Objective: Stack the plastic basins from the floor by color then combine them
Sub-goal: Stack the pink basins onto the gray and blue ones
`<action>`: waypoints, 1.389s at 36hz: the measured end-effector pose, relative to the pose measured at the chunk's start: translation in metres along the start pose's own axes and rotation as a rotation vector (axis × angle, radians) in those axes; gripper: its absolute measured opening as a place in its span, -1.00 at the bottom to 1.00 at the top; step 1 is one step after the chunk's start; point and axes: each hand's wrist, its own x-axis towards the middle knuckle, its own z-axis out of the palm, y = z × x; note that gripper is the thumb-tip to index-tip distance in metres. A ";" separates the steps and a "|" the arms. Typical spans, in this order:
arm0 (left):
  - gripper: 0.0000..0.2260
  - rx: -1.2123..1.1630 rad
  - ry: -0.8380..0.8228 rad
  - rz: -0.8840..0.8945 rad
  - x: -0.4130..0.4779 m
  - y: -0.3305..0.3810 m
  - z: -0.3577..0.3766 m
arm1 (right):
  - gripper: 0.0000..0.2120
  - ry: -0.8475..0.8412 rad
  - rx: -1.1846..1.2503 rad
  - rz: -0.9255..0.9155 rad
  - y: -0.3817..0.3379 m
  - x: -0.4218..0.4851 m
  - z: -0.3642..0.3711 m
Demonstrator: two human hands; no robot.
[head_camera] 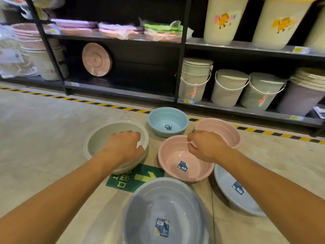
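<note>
Pale concrete floor (44, 129). Yellow-black hazard tape (88, 102) runs along black shelving (123, 88) stocked with lidded buckets (226, 88). Green floor sign (139, 176) lies between forearms.

Left hand (125, 147) curled over near-right rim of beige basin stack (98, 138), gripping it. Right hand (207, 147) pinches far rim of near pink basin (174, 155). Far pink basin (223, 129) just beyond right hand. Light blue basin (167, 118) beyond, between hands. Grey-blue basin (158, 199) nearer than both hands. Second grey-blue basin (228, 178) under right forearm, tilted. Other basins mouth-up. All round, no long axis.
</note>
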 end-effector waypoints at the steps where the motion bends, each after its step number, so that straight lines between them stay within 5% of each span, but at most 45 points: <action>1: -0.65 -0.002 -0.006 -0.008 0.004 0.012 0.001 | -0.68 0.004 0.008 0.004 0.013 -0.002 0.003; 25: -0.60 0.005 -0.075 0.008 0.124 0.343 0.118 | -0.66 -0.083 -0.006 0.098 0.369 -0.042 0.149; 50: -0.63 -0.084 -0.134 -0.177 0.147 0.384 0.237 | -0.68 -0.180 0.034 0.074 0.463 -0.027 0.279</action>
